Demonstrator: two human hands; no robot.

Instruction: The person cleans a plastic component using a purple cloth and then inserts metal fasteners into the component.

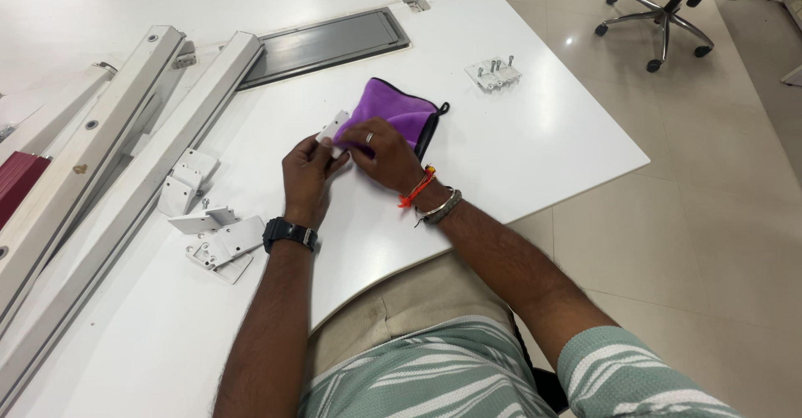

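A small white metal bracket (pixel 332 127) is pinched in my left hand (pixel 307 170) above the white table (pixel 535 146). My right hand (pixel 380 152), with a ring and wrist bands, presses a purple cloth (pixel 393 109) with a black edge against that bracket. Most of the cloth lies spread on the table just beyond my fingers. A black watch sits on my left wrist.
Long white metal rails (pixel 125 134) lie along the left. Several white brackets (pixel 213 230) sit near my left forearm. A white plate with bolts (pixel 494 74) rests at the far right. A grey cable hatch (pixel 326 44) is behind. An office chair (pixel 677 5) stands on the floor.
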